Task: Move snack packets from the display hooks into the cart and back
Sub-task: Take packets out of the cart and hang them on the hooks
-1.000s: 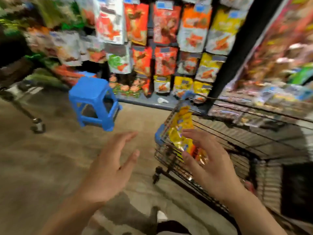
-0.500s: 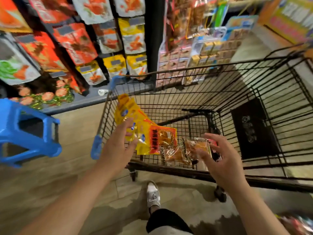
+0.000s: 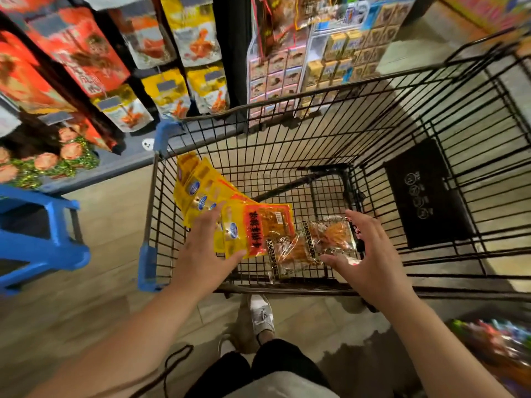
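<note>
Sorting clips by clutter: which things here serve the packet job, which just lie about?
Job: yellow-and-orange snack packets; clear packets of orange snacks; black wire cart; red and yellow packets hanging on display; left hand; right hand.
Lying about: blue plastic stool.
</note>
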`<state>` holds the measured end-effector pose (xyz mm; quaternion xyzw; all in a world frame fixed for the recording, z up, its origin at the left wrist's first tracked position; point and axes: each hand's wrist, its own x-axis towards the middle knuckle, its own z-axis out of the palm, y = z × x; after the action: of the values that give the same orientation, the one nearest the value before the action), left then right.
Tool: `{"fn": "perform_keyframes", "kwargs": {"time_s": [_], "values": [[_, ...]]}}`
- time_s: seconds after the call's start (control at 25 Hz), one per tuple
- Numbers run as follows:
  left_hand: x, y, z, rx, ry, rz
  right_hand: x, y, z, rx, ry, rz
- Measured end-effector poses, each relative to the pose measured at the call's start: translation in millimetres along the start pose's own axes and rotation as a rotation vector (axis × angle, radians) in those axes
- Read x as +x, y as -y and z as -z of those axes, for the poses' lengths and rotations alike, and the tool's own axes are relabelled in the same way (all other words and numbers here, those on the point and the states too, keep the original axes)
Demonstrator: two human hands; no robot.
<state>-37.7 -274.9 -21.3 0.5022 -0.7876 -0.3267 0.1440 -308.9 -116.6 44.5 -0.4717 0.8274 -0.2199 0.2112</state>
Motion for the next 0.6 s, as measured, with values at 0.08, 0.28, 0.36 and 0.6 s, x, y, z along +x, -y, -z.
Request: {"fn": "perform_keyframes", "kwargs": {"time_s": [0.08, 0.28, 0.36, 0.6], "values": [[-13, 0, 1, -0.015, -0.012, -0.015, -10, 2, -1, -0.028, 0.028, -0.045], [-57, 5, 2, -0.034, -0.066, 0.013, -43, 6, -8, -0.107, 0.075, -0.053], [-74, 6, 4, -0.041, -0.068, -0.006, -58, 7, -11, -0.131, 0.089, -0.033], [-97, 18, 11, -0.034, -0.057, 0.006, -84, 11, -22, -0.125, 0.123, -0.005]]}}
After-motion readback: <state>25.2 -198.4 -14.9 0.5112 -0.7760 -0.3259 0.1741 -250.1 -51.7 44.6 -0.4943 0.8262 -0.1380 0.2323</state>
